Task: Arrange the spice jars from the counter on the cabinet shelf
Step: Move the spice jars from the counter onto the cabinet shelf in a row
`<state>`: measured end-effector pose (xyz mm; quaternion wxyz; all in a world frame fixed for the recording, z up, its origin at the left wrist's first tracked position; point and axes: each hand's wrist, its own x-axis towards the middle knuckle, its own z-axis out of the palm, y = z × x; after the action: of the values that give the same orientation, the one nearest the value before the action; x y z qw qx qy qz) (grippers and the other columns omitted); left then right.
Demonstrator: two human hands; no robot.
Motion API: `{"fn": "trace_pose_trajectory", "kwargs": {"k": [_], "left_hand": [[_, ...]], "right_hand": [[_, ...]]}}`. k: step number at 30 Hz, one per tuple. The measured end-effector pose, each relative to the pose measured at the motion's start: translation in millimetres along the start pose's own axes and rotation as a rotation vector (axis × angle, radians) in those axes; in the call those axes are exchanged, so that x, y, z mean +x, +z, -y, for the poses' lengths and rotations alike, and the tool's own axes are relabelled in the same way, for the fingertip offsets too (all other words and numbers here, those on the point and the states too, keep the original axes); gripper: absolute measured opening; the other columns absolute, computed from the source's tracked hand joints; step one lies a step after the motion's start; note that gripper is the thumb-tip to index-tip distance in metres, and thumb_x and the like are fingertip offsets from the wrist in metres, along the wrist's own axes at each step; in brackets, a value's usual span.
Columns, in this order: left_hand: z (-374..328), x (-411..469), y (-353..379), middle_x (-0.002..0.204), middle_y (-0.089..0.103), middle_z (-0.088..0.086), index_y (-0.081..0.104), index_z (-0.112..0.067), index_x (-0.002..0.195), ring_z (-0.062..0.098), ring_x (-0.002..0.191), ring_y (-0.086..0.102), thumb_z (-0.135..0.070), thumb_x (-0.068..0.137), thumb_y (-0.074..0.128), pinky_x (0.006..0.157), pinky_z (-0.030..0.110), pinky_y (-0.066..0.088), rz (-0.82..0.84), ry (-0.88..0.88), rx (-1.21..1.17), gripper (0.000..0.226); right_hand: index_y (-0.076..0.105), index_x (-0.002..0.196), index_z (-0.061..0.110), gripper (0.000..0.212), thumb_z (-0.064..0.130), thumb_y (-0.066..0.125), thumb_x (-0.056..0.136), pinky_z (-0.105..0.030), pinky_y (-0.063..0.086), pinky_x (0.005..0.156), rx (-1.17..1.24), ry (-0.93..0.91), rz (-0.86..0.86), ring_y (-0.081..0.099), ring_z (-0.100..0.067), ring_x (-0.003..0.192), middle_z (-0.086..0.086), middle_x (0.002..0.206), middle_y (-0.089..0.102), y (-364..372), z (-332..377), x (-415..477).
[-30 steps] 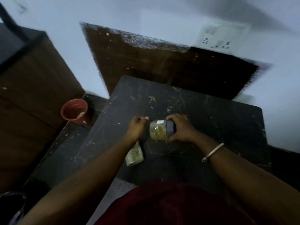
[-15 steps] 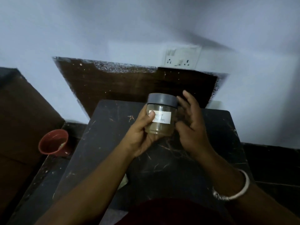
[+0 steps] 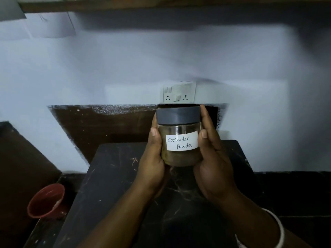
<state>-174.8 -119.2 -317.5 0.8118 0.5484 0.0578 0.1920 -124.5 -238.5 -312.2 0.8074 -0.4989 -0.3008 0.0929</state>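
A clear glass spice jar point(image 3: 180, 140) with a grey lid and a white label reading "Coriander powder" is held upright in the air above the dark counter point(image 3: 111, 176). It holds brownish powder. My left hand point(image 3: 152, 158) wraps its left side and my right hand point(image 3: 211, 158) cups its right side, thumbs on the front. A wooden shelf edge point(image 3: 161, 5) runs along the top of the view, with jar bottoms barely visible on it.
A red cup point(image 3: 46, 201) stands at the lower left beside the counter. A switch and socket plate point(image 3: 179, 93) is on the white wall behind the jar. A dark cabinet side point(image 3: 21, 158) is at the left.
The jar went from lying on the counter under my right hand to being lifted upright in both hands. The view tilted up, bringing the shelf edge into sight.
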Motion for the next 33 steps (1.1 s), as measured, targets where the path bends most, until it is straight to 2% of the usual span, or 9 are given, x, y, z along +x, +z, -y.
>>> {"fn": "trace_pose_trajectory", "kwargs": {"k": [9, 12, 15, 18, 22, 25, 28, 30, 33], "left_hand": [[-31, 33, 31, 0.146, 0.063, 0.004, 0.046, -0.031, 0.154, 0.023, 0.136, 0.060, -0.068, 0.091, 0.044, 0.116, 0.055, 0.042, 0.036, 0.164, 0.135, 0.074], [-74, 66, 53, 0.145, 0.064, -0.004, 0.044, -0.043, 0.153, 0.017, 0.133, 0.062, -0.064, 0.095, 0.040, 0.104, 0.036, 0.053, 0.155, 0.354, 0.192, 0.062], [-118, 99, 85, 0.142, 0.066, -0.004, 0.043, -0.054, 0.148, 0.022, 0.128, 0.066, -0.067, 0.097, 0.035, 0.103, 0.046, 0.055, 0.230, 0.475, 0.213, 0.054], [-157, 143, 116, 0.136, 0.069, -0.007, 0.048, -0.052, 0.146, 0.017, 0.123, 0.069, -0.065, 0.099, 0.031, 0.102, 0.049, 0.056, 0.193, 0.582, 0.249, 0.051], [-216, 218, 141, 0.149, 0.060, -0.007, 0.042, -0.044, 0.152, 0.014, 0.134, 0.059, -0.068, 0.100, 0.026, 0.110, 0.047, 0.050, 0.149, 0.674, 0.555, 0.060], [-237, 281, 123, 0.150, 0.060, 0.002, 0.047, -0.033, 0.152, 0.025, 0.139, 0.054, -0.064, 0.105, 0.024, 0.115, 0.048, 0.043, -0.075, 0.696, 0.999, 0.061], [-231, 319, 101, 0.135, 0.069, 0.009, 0.044, -0.034, 0.152, 0.036, 0.130, 0.059, -0.062, 0.106, 0.022, 0.104, 0.049, 0.045, -0.199, 0.593, 1.451, 0.058], [-224, 337, 97, 0.130, 0.072, 0.007, 0.035, -0.042, 0.153, 0.037, 0.127, 0.061, -0.061, 0.105, 0.023, 0.101, 0.052, 0.044, -0.243, 0.581, 1.518, 0.052], [-221, 352, 94, 0.114, 0.076, 0.005, 0.033, -0.046, 0.150, 0.035, 0.114, 0.067, -0.053, 0.103, 0.031, 0.090, 0.049, 0.047, -0.284, 0.652, 1.536, 0.047]], "right_hand": [[0.055, 0.137, 0.054, 0.039, 0.041, 0.056, 0.101, -0.021, 0.046, 0.111, -0.063, 0.030, -0.023, 0.052, 0.002, 0.138, 0.027, 0.147, 0.056, -12, 57, 33], [0.052, 0.138, 0.049, 0.061, 0.039, 0.065, 0.079, -0.007, 0.052, 0.090, -0.209, -0.050, 0.015, 0.063, 0.009, 0.122, 0.030, 0.132, 0.066, -14, 102, 68], [0.040, 0.148, 0.053, 0.084, 0.046, 0.073, 0.071, -0.018, 0.059, 0.086, -0.444, -0.186, 0.015, 0.069, 0.001, 0.113, 0.021, 0.129, 0.069, -8, 148, 109], [0.035, 0.155, 0.046, 0.088, 0.048, 0.072, 0.075, -0.024, 0.061, 0.086, -0.565, -0.304, -0.027, 0.070, -0.004, 0.110, 0.012, 0.128, 0.071, -7, 188, 159], [0.030, 0.161, 0.035, 0.084, 0.036, 0.076, 0.090, -0.044, 0.060, 0.097, -0.605, -0.333, -0.047, 0.071, -0.019, 0.112, -0.003, 0.132, 0.067, -21, 227, 244], [0.022, 0.162, 0.032, 0.090, 0.031, 0.077, 0.092, -0.043, 0.060, 0.093, -0.741, -0.271, -0.123, 0.068, -0.023, 0.112, -0.003, 0.132, 0.061, -44, 243, 315], [0.041, 0.141, 0.024, 0.058, 0.023, 0.074, 0.094, -0.049, 0.061, 0.082, -0.842, -0.161, -0.191, 0.069, -0.029, 0.101, -0.008, 0.123, 0.063, -77, 248, 380], [0.042, 0.136, 0.021, 0.052, 0.019, 0.072, 0.094, -0.049, 0.060, 0.078, -0.879, -0.054, -0.255, 0.068, -0.028, 0.094, -0.013, 0.125, 0.061, -100, 241, 417], [0.041, 0.141, 0.015, 0.054, 0.013, 0.070, 0.095, -0.035, 0.049, 0.063, -0.921, 0.051, -0.300, 0.062, -0.032, 0.098, -0.019, 0.130, 0.059, -123, 222, 459]]}}
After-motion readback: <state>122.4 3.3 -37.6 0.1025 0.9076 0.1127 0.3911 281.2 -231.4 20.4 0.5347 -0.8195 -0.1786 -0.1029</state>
